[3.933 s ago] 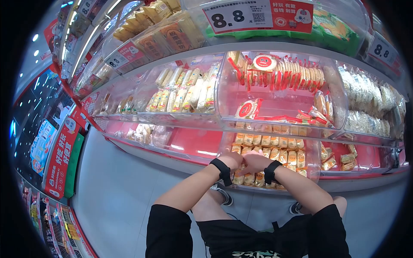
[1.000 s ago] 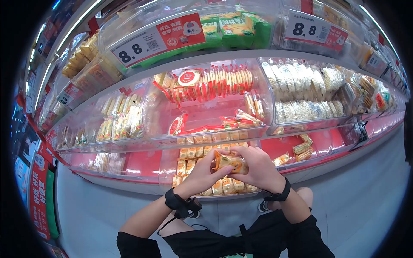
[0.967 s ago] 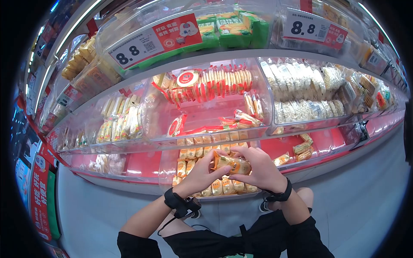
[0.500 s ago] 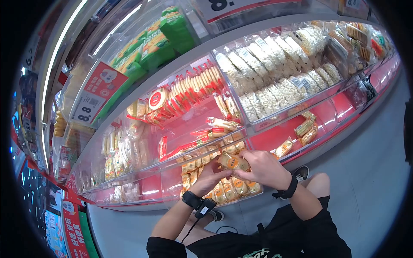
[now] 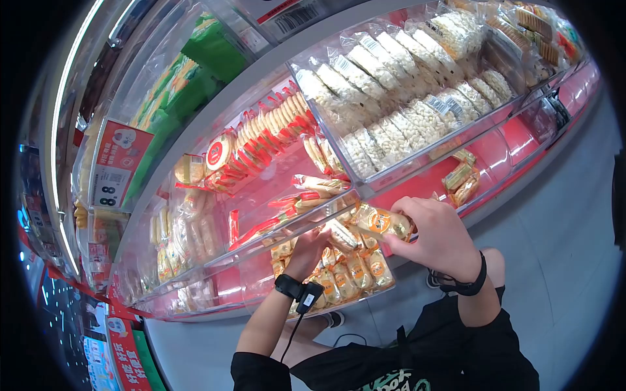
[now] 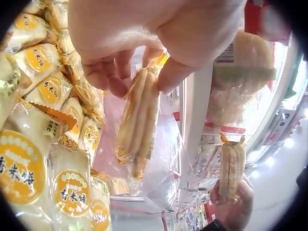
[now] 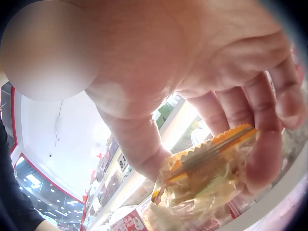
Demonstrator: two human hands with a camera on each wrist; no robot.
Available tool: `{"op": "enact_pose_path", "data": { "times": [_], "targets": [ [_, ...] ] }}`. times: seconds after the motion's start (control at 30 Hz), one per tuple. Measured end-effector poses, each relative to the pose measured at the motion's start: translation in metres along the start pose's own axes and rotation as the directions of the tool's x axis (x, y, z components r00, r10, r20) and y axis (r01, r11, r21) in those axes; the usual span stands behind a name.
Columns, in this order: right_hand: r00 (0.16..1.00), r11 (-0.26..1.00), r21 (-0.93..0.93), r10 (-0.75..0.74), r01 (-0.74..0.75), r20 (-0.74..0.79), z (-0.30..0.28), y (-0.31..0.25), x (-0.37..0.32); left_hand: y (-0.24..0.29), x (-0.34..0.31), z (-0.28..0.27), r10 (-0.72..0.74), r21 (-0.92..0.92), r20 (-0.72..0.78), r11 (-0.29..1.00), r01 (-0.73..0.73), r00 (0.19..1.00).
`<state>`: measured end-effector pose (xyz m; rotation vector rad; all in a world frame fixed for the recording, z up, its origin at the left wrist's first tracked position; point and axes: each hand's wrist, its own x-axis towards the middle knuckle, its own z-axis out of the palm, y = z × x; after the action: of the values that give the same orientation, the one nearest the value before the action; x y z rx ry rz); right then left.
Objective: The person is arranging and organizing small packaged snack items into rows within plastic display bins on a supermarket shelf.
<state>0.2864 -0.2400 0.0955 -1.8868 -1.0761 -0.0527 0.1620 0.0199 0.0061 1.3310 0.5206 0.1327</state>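
My right hand [image 5: 438,236] grips a clear-wrapped rice cracker pack [image 5: 385,223] with an orange label, raised over the front edge of the lower shelf. In the right wrist view, the thumb and fingers pinch that pack by its sides, near its jagged orange seal. My left hand [image 5: 308,253] is over the lower bin, partly behind the clear upper shelf front. It pinches a second rice cracker pack [image 6: 139,115] between thumb and fingers, its side seams showing in the left wrist view. Below lie rows of the same rice cracker packs [image 5: 355,270].
A clear divider and shelf front [image 5: 287,228] stand close above my left hand. The upper shelf holds red-wrapped round crackers [image 5: 261,140] and white puffed rice cakes [image 5: 398,130]. A few loose packs [image 5: 462,177] lie on the red lower shelf. Grey floor [image 5: 541,280] lies to the right.
Both hands were down in the bin, then held one rice cracker pack together. They have since moved apart, each with a pack, the right one going right. The head view has swung right.
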Motion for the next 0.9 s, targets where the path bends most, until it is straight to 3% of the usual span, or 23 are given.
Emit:
{"op": "enact_pose_path", "data": {
  "times": [0.13, 0.23, 0.27, 0.37, 0.5, 0.63, 0.9],
  "targets": [
    [1.0, 0.999, -0.03, 0.025, -0.025, 0.015, -0.006, 0.005, 0.0, -0.007, 0.01, -0.006, -0.093, 0.081, -0.166, 0.991, 0.108, 0.982],
    [1.0, 0.999, -0.034, 0.024, -0.023, 0.01, -0.006, 0.007, 0.001, -0.006, 0.016, 0.001, -0.133, 0.247, -0.242, 0.949, 0.194, 0.961],
    [1.0, 0.999, -0.033, 0.025, -0.025, 0.01, -0.005, 0.007, 0.001, -0.002, 0.018, 0.005, -0.169, 0.339, -0.227, 0.909, 0.241, 0.959],
    [0.999, 0.999, -0.031, 0.03, -0.029, 0.017, -0.003, 0.007, 0.003, -0.004, 0.021, 0.008, -0.179, 0.389, -0.172, 0.891, 0.234, 0.969],
    [0.999, 0.999, -0.024, 0.036, -0.035, 0.033, -0.001, 0.008, 0.003, -0.001, 0.021, 0.007, -0.24, 0.329, -0.197, 0.897, 0.295, 0.951],
    [0.999, 0.999, -0.043, 0.02, -0.019, 0.029, 0.001, 0.011, 0.003, 0.005, 0.022, 0.004, -0.16, 0.609, -0.076, 0.774, 0.173, 0.984],
    [0.999, 0.998, -0.051, 0.03, -0.028, 0.044, -0.002, 0.011, 0.004, -0.009, 0.026, 0.005, -0.049, 0.368, -0.05, 0.928, 0.064, 0.998]
  ]
}}
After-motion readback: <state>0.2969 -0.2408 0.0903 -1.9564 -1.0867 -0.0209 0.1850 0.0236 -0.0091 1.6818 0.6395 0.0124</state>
